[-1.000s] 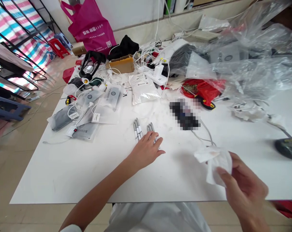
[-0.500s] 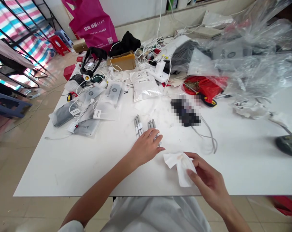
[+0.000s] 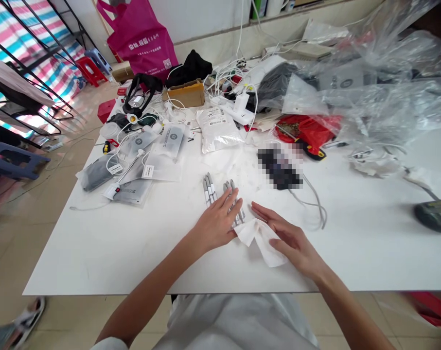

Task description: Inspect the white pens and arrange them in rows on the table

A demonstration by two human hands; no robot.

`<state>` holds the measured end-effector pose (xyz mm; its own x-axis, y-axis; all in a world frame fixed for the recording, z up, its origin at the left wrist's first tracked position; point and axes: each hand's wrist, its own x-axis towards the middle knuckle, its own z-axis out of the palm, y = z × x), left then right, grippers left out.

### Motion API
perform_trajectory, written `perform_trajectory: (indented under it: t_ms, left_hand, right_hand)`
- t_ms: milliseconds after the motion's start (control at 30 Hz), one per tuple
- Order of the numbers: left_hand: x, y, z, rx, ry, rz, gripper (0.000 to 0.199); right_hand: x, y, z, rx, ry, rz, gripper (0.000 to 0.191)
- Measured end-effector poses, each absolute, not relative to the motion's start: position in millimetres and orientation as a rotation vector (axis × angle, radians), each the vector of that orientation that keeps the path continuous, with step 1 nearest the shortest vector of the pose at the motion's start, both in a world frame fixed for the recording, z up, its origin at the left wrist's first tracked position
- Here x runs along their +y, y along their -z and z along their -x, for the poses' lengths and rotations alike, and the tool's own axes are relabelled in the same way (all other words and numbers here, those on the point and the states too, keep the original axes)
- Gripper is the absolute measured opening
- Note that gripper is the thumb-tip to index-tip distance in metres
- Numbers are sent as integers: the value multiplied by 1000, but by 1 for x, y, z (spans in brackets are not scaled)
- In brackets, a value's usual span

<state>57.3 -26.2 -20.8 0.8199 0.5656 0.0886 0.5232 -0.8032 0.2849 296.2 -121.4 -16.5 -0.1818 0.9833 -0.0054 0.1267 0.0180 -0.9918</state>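
My left hand (image 3: 217,219) lies palm down with its fingers spread, resting over a group of grey pens (image 3: 232,185) and partly hiding them. Just left of it, more grey pens with white bands (image 3: 208,188) lie side by side, their lower ends under the hand. My right hand (image 3: 291,240) has a crumpled white tissue (image 3: 264,244) between thumb and palm, its forefingers stretched toward the pens. One edge of the tissue reaches the thumb side of my left hand and the pens' near ends.
Clear packets with cables (image 3: 143,160) lie at the left. A white plastic parcel (image 3: 220,131) sits behind the pens. A pixelated dark object (image 3: 279,167) with a grey cord is to the right, near a red bag (image 3: 320,131). Clear plastic wrapping (image 3: 395,102) is heaped at the back right.
My right hand has moved left and slightly forward with the tissue, close to my left hand. The left hand's fingers have spread over the pens. A person's foot appears at lower left.
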Motion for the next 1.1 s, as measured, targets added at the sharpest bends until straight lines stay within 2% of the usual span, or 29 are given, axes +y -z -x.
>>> perform_trajectory:
  t_ms: [133, 367, 733, 1100]
  left_hand:
    - [-25, 24, -54, 815, -261, -2715, 84]
    - [-24, 23, -56, 859, -166, -2699, 88]
    - [-21, 10, -60, 883, -41, -2685, 77]
    - [-21, 10, -59, 914, -206, -2587, 75]
  right_hand:
    - [-91, 16, -297, -1547, -1383, 1110, 37]
    - [-73, 11, -292, -1595, -1406, 1113, 45]
    - [-70, 11, -291, -1470, -1578, 1080, 34]
    - [-72, 18, -295, -1486, -1602, 1000, 28]
